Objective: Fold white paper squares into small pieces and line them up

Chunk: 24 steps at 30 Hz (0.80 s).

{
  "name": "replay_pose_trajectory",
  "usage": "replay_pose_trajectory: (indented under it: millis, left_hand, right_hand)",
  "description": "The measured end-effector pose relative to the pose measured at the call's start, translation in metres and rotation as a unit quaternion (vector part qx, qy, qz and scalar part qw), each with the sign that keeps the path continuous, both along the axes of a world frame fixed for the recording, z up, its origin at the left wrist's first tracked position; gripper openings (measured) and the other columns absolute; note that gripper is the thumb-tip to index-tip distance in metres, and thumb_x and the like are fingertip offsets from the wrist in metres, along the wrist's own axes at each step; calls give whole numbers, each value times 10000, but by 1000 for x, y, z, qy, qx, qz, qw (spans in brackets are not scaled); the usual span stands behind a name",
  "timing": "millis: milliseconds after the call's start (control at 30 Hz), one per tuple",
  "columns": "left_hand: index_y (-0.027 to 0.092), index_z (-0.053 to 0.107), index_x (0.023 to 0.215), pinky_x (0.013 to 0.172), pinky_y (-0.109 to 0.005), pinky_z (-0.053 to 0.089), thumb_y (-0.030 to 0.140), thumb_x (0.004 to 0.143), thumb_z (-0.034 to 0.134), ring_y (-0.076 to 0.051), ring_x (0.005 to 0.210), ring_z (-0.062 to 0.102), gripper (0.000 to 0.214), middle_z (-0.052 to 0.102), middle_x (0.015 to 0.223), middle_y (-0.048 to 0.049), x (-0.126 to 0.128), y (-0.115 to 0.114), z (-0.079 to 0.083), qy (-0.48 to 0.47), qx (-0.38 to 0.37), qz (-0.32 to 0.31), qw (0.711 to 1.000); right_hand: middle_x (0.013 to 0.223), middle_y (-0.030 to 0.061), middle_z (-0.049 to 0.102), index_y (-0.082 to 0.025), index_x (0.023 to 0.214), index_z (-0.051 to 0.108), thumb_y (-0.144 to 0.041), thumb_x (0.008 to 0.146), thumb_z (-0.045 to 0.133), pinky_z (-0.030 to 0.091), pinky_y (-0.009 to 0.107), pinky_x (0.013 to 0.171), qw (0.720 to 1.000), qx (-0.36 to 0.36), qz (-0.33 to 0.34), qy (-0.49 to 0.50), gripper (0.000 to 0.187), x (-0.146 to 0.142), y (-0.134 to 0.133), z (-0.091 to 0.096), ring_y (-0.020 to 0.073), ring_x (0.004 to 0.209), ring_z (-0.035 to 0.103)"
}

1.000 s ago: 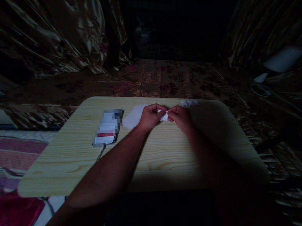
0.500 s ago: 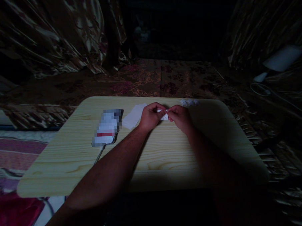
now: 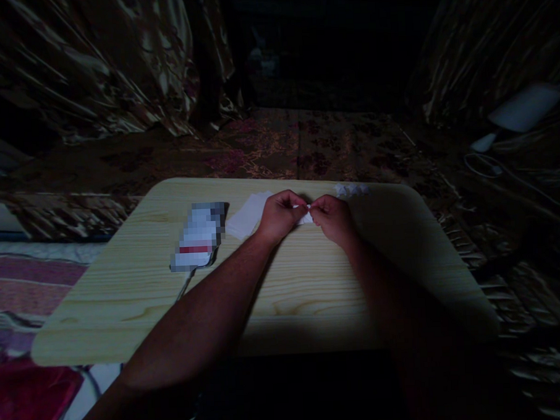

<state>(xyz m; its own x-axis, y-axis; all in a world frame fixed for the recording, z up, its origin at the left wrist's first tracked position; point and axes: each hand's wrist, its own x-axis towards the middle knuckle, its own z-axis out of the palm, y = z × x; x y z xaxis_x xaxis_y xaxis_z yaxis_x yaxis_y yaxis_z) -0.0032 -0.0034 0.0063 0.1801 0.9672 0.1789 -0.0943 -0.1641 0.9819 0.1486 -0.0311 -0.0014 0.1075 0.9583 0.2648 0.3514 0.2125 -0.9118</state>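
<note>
Between my two hands is a small piece of folded white paper [image 3: 304, 218], held low over the table's far middle. My left hand [image 3: 283, 215] pinches its left side, thumb and fingers closed. On the other side my right hand [image 3: 331, 215] is closed in a pinch at the paper's upper right edge. The fingers cover much of the paper, so its exact folds are hard to make out. Just left of my left hand lies a stack of white paper sheets [image 3: 247, 217]. Several small folded white paper pieces [image 3: 352, 189] sit in a row beyond my right hand.
A phone [image 3: 197, 235] with a blurred screen lies on the left of the light wooden table [image 3: 306, 295], its white cable [image 3: 185, 285] running towards me. Patterned curtains hang behind. A white lamp [image 3: 526, 109] stands at the right, off the table.
My fingers have shifted slightly on the folded paper, with the fingertips of both hands closer together along its upper edge. The other things have stayed in place.
</note>
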Motion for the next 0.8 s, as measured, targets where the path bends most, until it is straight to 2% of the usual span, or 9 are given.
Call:
replay_pose_trajectory:
  millis: [367,800]
  left_hand:
    - [161,649,707,526,-223,395,282,580,833,-89,559,520,254,658,688,0,3,-1,0,-23,11,-2,1000]
    - [158,659,684,527,-224,397,275,569,845,-92,560,523,249,665,675,-1,2,-1,0,0,6,2,1000]
  right_hand:
    - [585,-33,598,-199,771,621,-316,727,600,424,242,563,1000,-8,-10,3,127,-1,2,-3,136,584,557]
    - [584,-29,614,-198,777,619,-302,731,594,431,244,551,1000,-15,-4,15,117,0,0,1,128,551,563]
